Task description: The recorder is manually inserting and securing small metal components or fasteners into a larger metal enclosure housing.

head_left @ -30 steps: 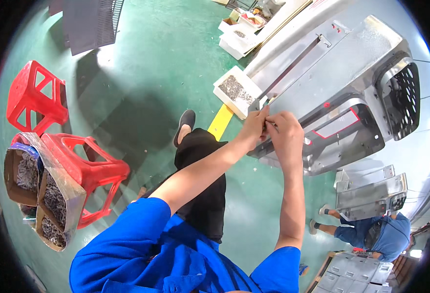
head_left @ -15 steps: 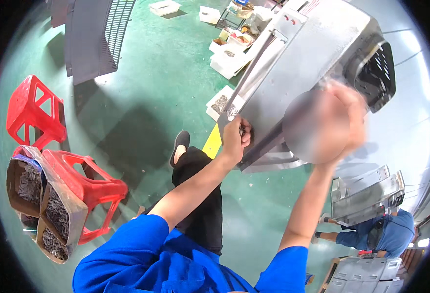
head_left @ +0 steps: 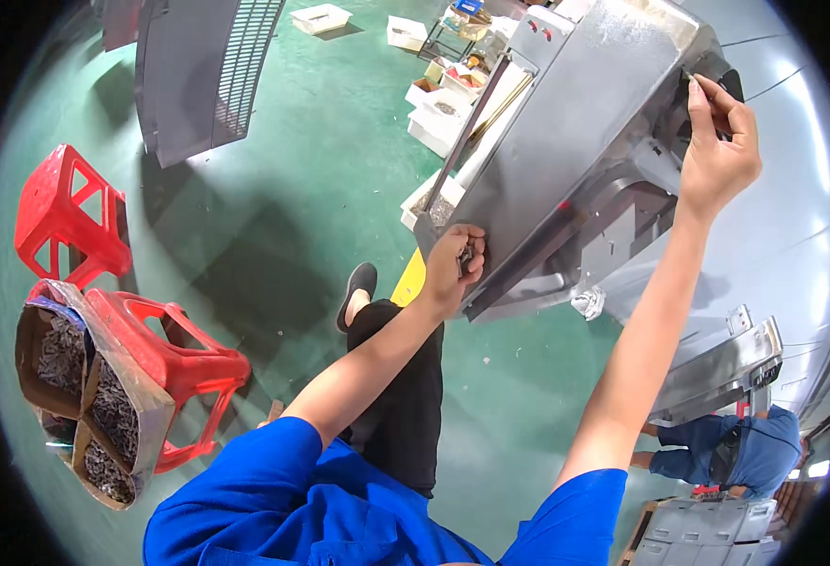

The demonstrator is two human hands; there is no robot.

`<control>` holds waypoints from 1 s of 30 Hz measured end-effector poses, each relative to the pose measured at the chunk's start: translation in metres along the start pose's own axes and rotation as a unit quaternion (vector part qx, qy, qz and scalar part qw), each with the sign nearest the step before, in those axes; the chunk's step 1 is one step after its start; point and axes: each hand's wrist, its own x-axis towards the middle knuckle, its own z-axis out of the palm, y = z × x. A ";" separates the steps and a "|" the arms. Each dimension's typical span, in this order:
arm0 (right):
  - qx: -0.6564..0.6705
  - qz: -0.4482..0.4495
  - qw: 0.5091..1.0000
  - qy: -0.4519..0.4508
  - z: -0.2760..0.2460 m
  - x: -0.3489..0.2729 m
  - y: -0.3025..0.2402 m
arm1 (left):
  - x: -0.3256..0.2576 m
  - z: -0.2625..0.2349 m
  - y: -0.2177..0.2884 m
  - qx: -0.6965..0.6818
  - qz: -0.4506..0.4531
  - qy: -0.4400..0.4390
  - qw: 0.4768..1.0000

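Note:
A large grey sheet-metal housing (head_left: 575, 123) stands tilted across the upper right, its open inside facing right. My left hand (head_left: 455, 267) is curled beside its lower left corner, with small dark metal pieces, apparently screws, showing between the fingers. My right hand (head_left: 720, 156) is raised at the housing's far right edge. Its thumb and forefinger pinch a tiny piece against or just beside the metal; what kind it is cannot be made out. The other fingers are loosely bent.
Two red plastic stools (head_left: 170, 344) stand at left, with a divided cardboard box (head_left: 156, 415) of screws beside them. A slotted grey panel (head_left: 184, 85) stands at upper left. White bins (head_left: 434, 127) sit on the green floor at the back. A co-worker in blue (head_left: 750, 448) bends at lower right.
My right hand has moved up and to the right, from in front of the housing to its far edge, uncovering the inside. The left hand stays closed at nearly the same spot.

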 end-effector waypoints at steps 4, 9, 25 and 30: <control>-0.035 0.007 0.999 0.017 0.006 0.000 0.009 | 0.003 -0.004 -0.006 0.039 -0.008 -0.029 0.999; -0.125 -0.091 0.988 -0.005 -0.003 0.005 0.018 | 0.004 -0.007 -0.018 0.035 -0.028 -0.064 0.997; -0.188 -0.188 0.857 -0.442 0.020 -0.230 -0.084 | -0.011 -0.002 -0.035 0.275 0.310 -0.018 0.910; -0.070 -0.139 0.885 -0.439 0.012 -0.218 -0.080 | -0.006 0.001 -0.037 -0.030 0.100 0.003 0.995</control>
